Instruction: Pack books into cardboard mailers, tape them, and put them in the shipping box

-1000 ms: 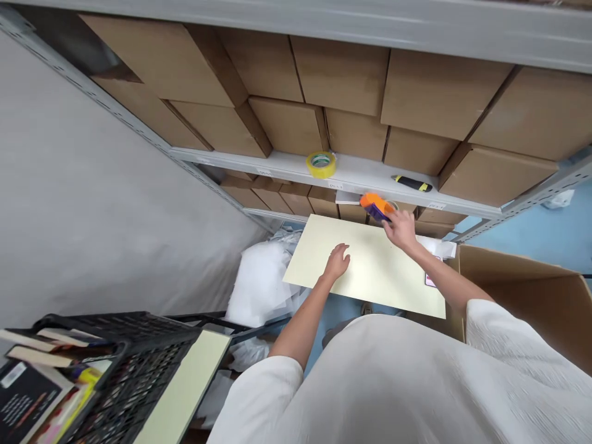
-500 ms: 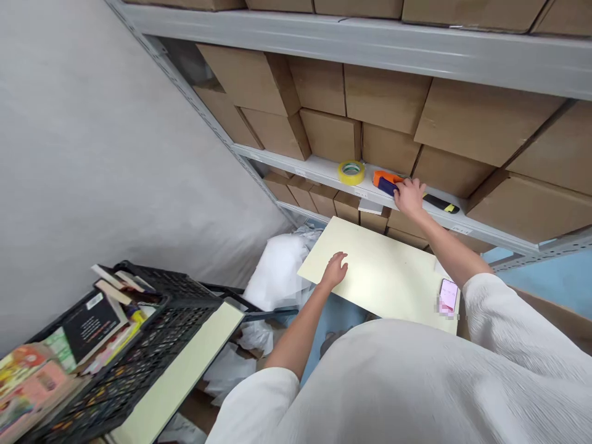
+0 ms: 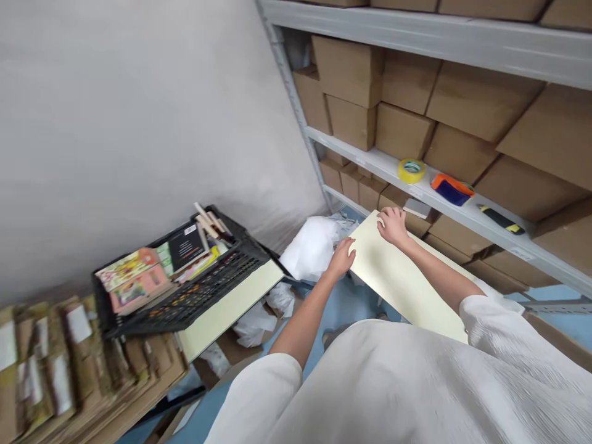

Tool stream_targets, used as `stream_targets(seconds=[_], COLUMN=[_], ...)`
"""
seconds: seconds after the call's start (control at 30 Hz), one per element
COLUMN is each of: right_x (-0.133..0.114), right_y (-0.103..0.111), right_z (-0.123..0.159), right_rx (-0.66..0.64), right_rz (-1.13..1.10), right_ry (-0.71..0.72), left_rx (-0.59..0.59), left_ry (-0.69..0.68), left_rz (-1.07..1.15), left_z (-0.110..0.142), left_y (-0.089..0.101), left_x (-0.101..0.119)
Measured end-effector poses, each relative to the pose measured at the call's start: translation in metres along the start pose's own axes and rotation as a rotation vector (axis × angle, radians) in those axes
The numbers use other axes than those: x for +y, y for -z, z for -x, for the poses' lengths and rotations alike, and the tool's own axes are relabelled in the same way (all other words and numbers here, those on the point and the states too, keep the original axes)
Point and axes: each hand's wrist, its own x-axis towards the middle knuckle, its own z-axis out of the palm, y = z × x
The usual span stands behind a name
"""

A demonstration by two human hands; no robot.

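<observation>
A pale cream board (image 3: 402, 274) lies flat in front of me below the shelf. My left hand (image 3: 342, 258) is at its left edge, fingers loosely curved and apart, with nothing visible in them. My right hand (image 3: 393, 226) is over the board's far left corner, fingers spread and palm down, holding nothing I can see. Beyond it on the shelf lie a yellow roll of tape (image 3: 411, 171), an orange and dark blue tape dispenser (image 3: 452, 189) and a black and yellow utility knife (image 3: 502, 219). My right arm covers part of the board.
Cardboard boxes (image 3: 404, 131) fill the grey metal rack (image 3: 462, 213). To the left, a black crate (image 3: 217, 271) holds books (image 3: 185, 243), with flattened cardboard (image 3: 92, 370) in front. White plastic wrapping (image 3: 309, 250) lies beside the wall, left of the board.
My right hand has left the tape dispenser on the shelf and come down to the board. My left hand has shifted to the board's left edge. The view has turned left, showing more cardboard.
</observation>
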Motion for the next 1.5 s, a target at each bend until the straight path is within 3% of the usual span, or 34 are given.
stream_targets(seconds=[0.13, 0.3, 0.5, 0.67, 0.9, 1.17, 1.5], right_x=[-0.084, -0.193, -0.314, -0.397, -0.476, -0.564, -0.633], right_y=[-0.034, -0.066, -0.101, -0.12, -0.148, -0.179, -0.199], right_z=[-0.013, -0.026, -0.037, -0.046, -0.074, -0.125, -0.14], right_rx=[-0.077, -0.145, -0.196, -0.26, -0.335, -0.419, -0.52], right_rz=[-0.07, -0.104, -0.157, -0.186, -0.236, -0.306, -0.291], right_ry=[0.103, 0.209, 0.369, 0.506, 0.691, 0.947, 1.067], left_rx=[0.135, 0.24, 0.356, 0.464, 0.568, 0.675, 0.77], left_ry=[0.04, 0.117, 0.241, 0.334, 0.454, 0.614, 0.76], left_rz=[-0.013, -0.019, -0.026, -0.028, -0.047, -0.16, -0.263], left_z=[0.036, 0.098, 0.181, 0.234, 0.266, 0.286, 0.323], left_y=[0.062, 0.131, 0.195, 0.236, 0.272, 0.323, 0.384], left_x=[-0.038, -0.093, -0.151, -0.191, -0.234, -0.256, -0.297])
